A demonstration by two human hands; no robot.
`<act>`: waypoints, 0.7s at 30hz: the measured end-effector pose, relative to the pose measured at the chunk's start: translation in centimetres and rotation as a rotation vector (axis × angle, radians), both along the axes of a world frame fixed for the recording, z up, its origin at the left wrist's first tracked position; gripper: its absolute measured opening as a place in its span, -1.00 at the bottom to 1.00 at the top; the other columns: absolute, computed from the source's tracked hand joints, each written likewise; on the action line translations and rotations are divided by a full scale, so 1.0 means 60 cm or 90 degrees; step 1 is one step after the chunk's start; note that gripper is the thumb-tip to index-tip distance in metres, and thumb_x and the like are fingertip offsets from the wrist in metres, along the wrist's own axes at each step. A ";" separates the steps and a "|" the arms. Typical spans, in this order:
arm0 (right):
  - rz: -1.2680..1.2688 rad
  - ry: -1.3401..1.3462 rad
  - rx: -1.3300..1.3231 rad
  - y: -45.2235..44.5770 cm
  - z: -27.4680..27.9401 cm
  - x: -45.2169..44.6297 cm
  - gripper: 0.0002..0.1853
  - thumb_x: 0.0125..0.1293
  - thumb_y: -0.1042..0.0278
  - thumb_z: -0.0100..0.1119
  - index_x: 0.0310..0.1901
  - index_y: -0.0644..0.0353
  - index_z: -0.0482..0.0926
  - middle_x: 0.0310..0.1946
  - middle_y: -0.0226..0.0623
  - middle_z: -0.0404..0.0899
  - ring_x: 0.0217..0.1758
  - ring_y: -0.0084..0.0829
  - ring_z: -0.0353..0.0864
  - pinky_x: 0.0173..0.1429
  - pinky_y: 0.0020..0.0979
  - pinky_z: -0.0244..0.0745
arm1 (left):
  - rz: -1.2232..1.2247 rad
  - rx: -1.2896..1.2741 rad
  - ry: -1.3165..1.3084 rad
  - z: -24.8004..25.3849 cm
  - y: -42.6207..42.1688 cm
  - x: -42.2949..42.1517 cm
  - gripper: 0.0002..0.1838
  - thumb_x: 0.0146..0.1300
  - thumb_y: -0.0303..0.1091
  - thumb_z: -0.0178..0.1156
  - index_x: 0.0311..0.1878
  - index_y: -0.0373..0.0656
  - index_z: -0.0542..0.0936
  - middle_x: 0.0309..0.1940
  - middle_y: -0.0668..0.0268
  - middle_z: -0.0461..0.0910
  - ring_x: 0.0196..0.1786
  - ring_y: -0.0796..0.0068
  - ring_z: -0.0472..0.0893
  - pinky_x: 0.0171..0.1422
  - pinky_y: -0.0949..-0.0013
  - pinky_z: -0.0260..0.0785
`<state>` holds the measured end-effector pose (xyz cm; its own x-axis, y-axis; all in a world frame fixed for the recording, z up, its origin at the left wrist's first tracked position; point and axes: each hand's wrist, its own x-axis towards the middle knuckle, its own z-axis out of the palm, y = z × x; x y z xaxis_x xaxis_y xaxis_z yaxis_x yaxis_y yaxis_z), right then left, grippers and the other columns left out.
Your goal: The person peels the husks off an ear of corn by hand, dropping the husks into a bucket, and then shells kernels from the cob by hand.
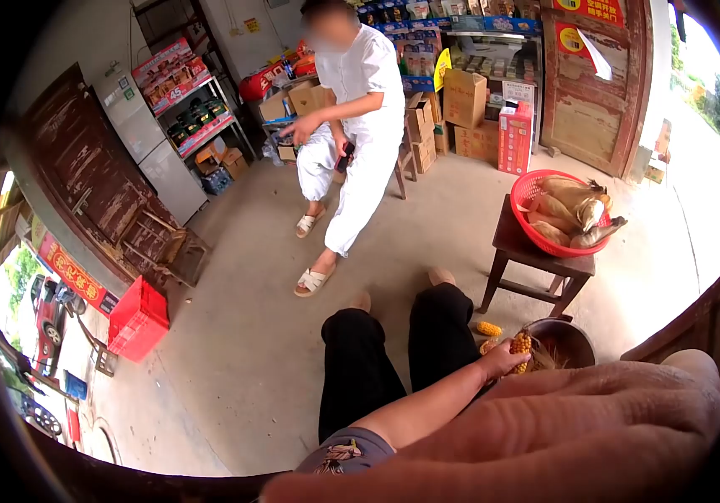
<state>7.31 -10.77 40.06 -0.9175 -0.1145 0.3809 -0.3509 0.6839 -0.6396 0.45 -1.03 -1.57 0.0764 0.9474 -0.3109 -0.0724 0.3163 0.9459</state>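
Note:
My left hand (502, 359) is closed around a corn cob (521, 350) with yellow kernels bared, held over the rim of a dark metal basin (580, 342). Pale corn silk (549, 356) hangs by the cob, inside the basin. On the floor beside the basin lies another husked cob (489, 329), with a further piece partly hidden by my left hand. Very close to the camera, my right hand (528, 436) fills the lower right, its fingers stretched out and blurred. Nothing shows in it, and it covers part of my left forearm and the basin's front.
A red basket (536, 239) of corn in husks stands on a wooden stool (507, 243) beyond the basin. A person in white (364, 117) sits opposite, holding a dark phone (345, 155). Red crates (139, 318), a wooden chair (163, 247) and stacked cartons (465, 101) stand around the floor.

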 end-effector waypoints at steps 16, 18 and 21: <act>-0.644 0.127 -0.685 0.224 -0.459 0.173 -0.87 0.38 0.39 -0.03 -0.19 0.22 0.50 -0.30 -0.36 0.56 -0.27 -0.56 0.51 -0.15 -0.56 0.42 | 0.111 -0.087 -0.332 0.053 -0.009 -0.020 -0.51 0.03 -0.60 0.23 0.04 -0.16 0.31 -0.18 0.10 0.55 -0.13 0.17 0.64 -0.04 0.18 0.54; -0.800 0.106 -0.777 0.221 -0.605 0.191 -0.85 0.36 0.33 0.01 -0.29 0.20 0.52 -0.43 -0.38 0.56 -0.45 -0.55 0.51 -0.32 -0.54 0.42 | 0.094 -0.075 -0.364 0.056 -0.014 -0.023 -0.55 0.06 -0.64 0.17 0.04 -0.16 0.32 -0.18 0.10 0.55 -0.12 0.13 0.65 -0.03 0.17 0.54; -0.784 -0.037 -0.862 0.198 -0.708 0.204 -0.80 0.40 0.23 0.00 -0.28 0.17 0.50 -0.43 -0.37 0.57 -0.42 -0.52 0.54 -0.27 -0.48 0.49 | 0.074 -0.071 -0.396 0.055 -0.011 -0.026 -0.58 0.09 -0.66 0.09 0.04 -0.17 0.33 -0.18 0.11 0.54 -0.09 0.10 0.64 -0.01 0.17 0.54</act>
<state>19.57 1.14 -2.43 -0.2455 0.8809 -0.4047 -0.0671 -0.4319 -0.8994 -1.10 -1.67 1.73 0.1734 0.9246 -0.3392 -0.6361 0.3681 0.6782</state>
